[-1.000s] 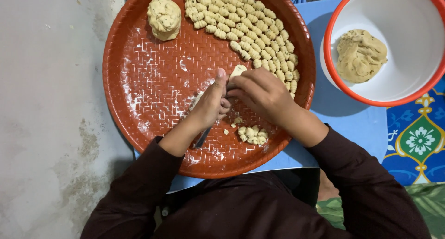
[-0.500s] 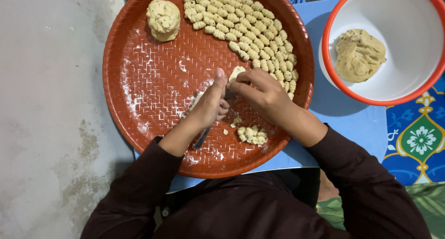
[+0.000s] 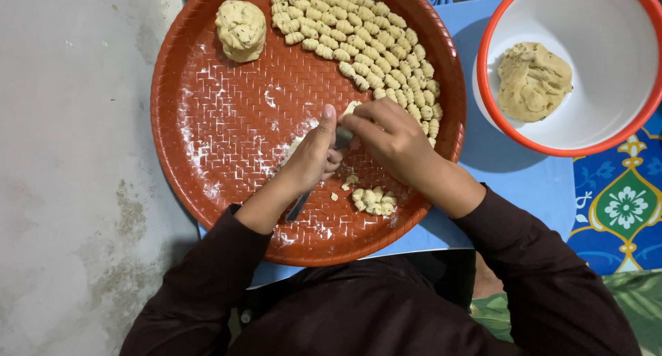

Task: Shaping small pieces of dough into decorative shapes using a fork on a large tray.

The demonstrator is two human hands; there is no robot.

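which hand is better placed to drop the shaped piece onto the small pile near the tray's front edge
Probably the right hand: its fingertips pinch the dough piece, and the small pile lies just below its wrist. The left hand seems occupied with a dark tool.

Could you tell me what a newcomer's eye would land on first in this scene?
First, the big round red tray with a woven pattern, dusted with flour, filling the middle of the view. Along its upper right runs a curved band of small ridged dough pieces, with a dough ball at upper left. At the centre, the left hand and right hand meet over a small dough piece; to the right stands a white red-rimmed bowl holding more dough.
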